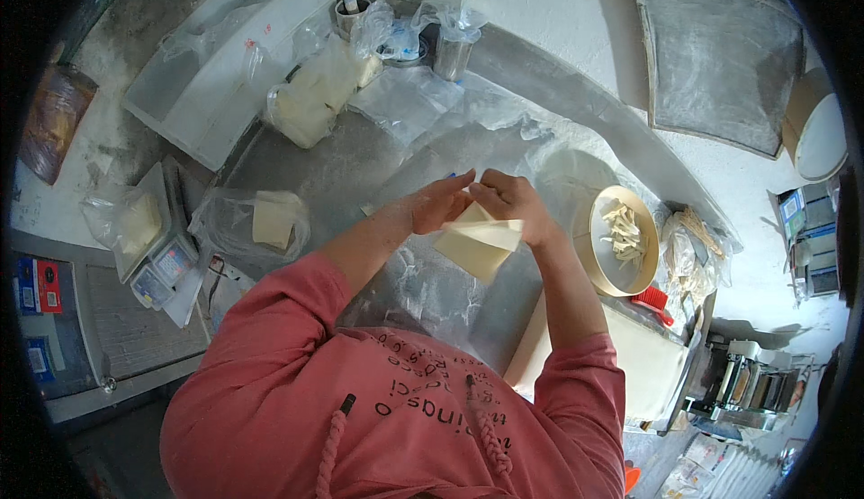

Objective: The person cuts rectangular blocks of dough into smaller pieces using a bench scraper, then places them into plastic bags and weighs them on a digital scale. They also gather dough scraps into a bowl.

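Observation:
My left hand (pixel 442 203) and my right hand (pixel 509 203) meet above the grey, floury worktop (pixel 432 290), with their fingertips close together. Pale yellow square dough sheets (pixel 478 249) hang below my right hand, which is curled with their edge under its palm. One sheet looks folded over or lifted at its upper edge. My left hand is cupped with its thumb stretched out, near the upper left corner of the sheets; whether it grips anything is hidden. A small blue thing (pixel 451 176) shows behind the left thumb.
To the right stands a round tub (pixel 646 283) of pale dough strips (pixel 624 236), beside a red brush (pixel 653 302). A bag with stacked squares (pixel 277 219) lies left. Behind are a filled plastic bag (pixel 314 101), a metal canister (pixel 453 53) and a white bin (pixel 202 104). A roller machine (pixel 749 384) stands lower right.

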Demonstrator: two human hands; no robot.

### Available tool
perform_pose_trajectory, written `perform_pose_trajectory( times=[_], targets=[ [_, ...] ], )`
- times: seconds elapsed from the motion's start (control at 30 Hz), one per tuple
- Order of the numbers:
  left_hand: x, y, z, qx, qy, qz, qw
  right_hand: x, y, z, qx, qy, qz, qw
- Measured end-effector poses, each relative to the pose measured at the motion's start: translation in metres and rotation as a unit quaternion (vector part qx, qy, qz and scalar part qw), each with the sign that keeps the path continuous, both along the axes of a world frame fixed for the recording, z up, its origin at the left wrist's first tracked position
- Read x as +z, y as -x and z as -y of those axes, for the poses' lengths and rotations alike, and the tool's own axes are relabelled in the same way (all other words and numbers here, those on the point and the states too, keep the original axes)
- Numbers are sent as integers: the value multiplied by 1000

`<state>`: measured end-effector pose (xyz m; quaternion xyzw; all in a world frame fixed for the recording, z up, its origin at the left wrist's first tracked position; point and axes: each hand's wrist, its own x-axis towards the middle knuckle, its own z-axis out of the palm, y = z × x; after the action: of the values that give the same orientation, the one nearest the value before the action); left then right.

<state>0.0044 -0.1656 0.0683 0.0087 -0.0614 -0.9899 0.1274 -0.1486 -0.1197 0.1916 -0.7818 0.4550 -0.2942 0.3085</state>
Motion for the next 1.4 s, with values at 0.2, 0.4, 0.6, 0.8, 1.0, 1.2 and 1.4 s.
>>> perform_pose_trajectory(
  times=[0.2,0.4,0.6,0.8,1.0,1.2,1.4],
  targets=[
    [18,16,-43,127,38,47,990,-69,43,2,-316,-131,316,885],
    [4,34,-65,343,70,208,913,-145,-15,-69,-94,-303,808,496],
    [4,24,-60,334,289,398,804,-134,24,-32,-374,-152,325,855],
    [1,23,-60,177,-11,358,917,-62,29,-4,-232,-195,210,929],
    [11,34,-54,248,-163,249,922,-94,14,-3,-221,-97,-255,936],
    [-10,56,-54,320,-200,222,899,-100,3,-13,-204,-195,-40,959],
    [-29,67,-64,347,-155,249,891,-118,17,-20,-110,-257,305,911]
  ],
)
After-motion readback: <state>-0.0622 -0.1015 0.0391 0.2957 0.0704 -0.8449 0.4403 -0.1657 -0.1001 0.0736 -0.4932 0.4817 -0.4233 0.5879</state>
